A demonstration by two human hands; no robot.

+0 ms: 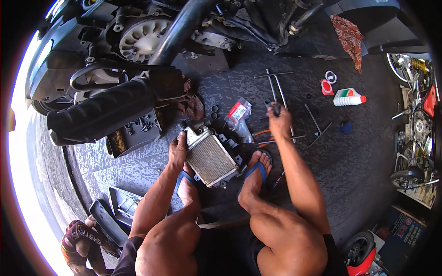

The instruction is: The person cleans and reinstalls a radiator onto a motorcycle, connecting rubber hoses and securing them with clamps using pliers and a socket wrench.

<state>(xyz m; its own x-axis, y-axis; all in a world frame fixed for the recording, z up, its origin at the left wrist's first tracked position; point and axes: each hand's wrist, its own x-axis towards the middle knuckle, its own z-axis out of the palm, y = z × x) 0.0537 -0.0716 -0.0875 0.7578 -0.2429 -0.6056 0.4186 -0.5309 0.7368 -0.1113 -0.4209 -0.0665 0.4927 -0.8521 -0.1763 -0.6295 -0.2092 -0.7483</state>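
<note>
A motorcycle radiator [212, 158] with a finned silver core and black brackets stands tilted between my feet. My left hand [177, 151] grips its upper left corner, thumb on the metal end and fingers out of sight behind it. My right hand [279, 123] is closed above the floor, around a small dark thing whose kind I cannot make out. Under and beyond this hand lie long T-handle wrenches [273, 85]. Between the two hands are a clear plastic parts packet [239, 112] with a red label and orange-handled pliers [263, 133], partly hidden.
A partly dismantled motorcycle with a black exhaust muffler [103, 110] looms at upper left, above a tray of bolts [138, 126]. Rightward lie another T-handle wrench [317, 129], a white bottle [349, 97] and a blue cap [345, 127]. A person [83, 241] crouches at lower left.
</note>
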